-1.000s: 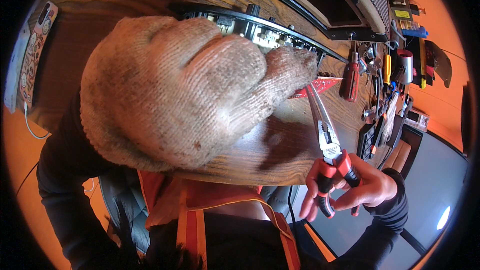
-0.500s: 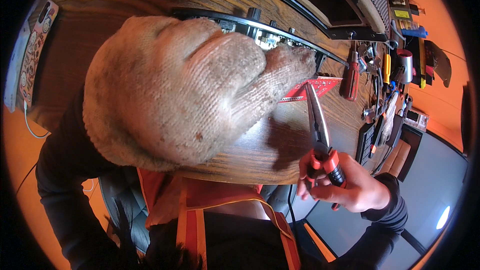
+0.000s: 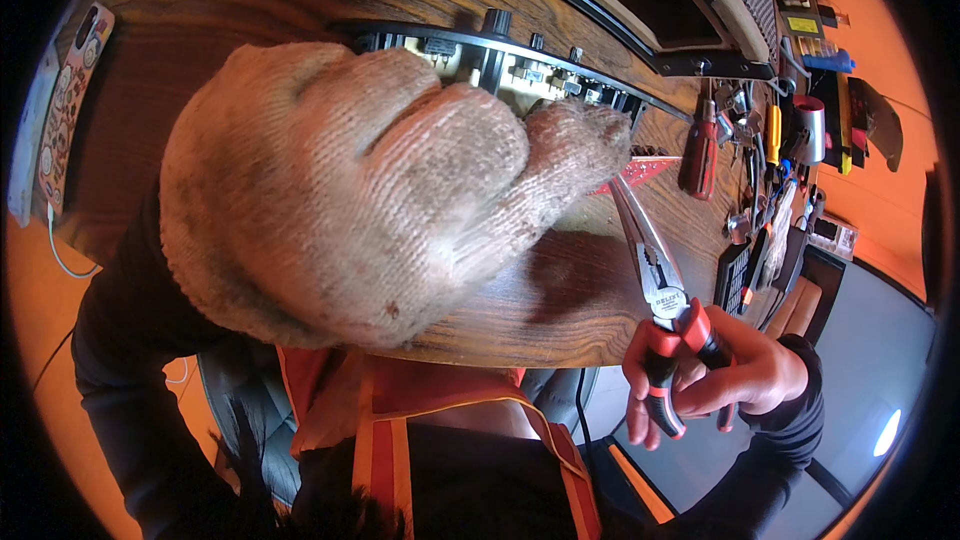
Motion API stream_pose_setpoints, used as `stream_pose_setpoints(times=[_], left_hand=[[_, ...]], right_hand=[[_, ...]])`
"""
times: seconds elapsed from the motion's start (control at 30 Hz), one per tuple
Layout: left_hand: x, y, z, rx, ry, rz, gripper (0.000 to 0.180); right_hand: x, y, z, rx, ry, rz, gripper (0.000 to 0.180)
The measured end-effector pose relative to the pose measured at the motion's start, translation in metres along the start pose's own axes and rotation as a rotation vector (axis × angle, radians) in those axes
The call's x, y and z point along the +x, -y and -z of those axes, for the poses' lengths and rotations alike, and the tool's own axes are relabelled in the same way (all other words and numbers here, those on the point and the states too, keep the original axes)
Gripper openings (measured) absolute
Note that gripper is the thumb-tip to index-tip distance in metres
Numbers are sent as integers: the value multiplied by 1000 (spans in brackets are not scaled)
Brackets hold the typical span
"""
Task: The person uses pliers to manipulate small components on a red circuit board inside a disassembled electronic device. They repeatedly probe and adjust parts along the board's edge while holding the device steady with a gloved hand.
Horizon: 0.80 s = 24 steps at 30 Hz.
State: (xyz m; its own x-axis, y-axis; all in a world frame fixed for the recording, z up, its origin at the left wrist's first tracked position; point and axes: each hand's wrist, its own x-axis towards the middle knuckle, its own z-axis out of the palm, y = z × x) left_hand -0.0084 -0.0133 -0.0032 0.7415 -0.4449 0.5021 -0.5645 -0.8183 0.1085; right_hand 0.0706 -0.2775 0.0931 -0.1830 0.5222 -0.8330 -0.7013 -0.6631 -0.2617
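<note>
My left hand (image 3: 340, 190), in a thick, soiled knit glove, is closed against an electronic panel assembly (image 3: 520, 70) with a long black edge, knobs and small parts. Its glove hides much of the assembly and where the fingertips press. Beyond the glove's thumb, a corner of a red circuit board (image 3: 650, 172) shows. My bare right hand (image 3: 720, 370) grips long-nose pliers (image 3: 663, 285) by their red and black handles. The tips of the pliers meet the board near the gloved thumb; whether they pinch anything there I cannot make out.
A red-handled screwdriver (image 3: 702, 152) lies right of the board, beside several jumbled tools (image 3: 770, 180). A dark-framed case with a mesh side (image 3: 700, 0) stands at the back. On the far left a patterned phone (image 3: 75, 105) has a white cable attached.
My right hand and the pliers' handles have swung right and slightly down, and the handles are turned. The panel has tilted, baring more of its parts; less of the red board shows.
</note>
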Motion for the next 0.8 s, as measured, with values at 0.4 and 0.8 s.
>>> stream_pose_setpoints(times=[0.4, 0.8], left_hand=[[-9, 3, -5, -291, 59, 179, 53], [11, -2, 17, -420, 284, 420, 70]], right_hand=[[19, -10, 2, -485, -388, 273, 12], [38, -16, 21, -1391, -972, 658, 23]])
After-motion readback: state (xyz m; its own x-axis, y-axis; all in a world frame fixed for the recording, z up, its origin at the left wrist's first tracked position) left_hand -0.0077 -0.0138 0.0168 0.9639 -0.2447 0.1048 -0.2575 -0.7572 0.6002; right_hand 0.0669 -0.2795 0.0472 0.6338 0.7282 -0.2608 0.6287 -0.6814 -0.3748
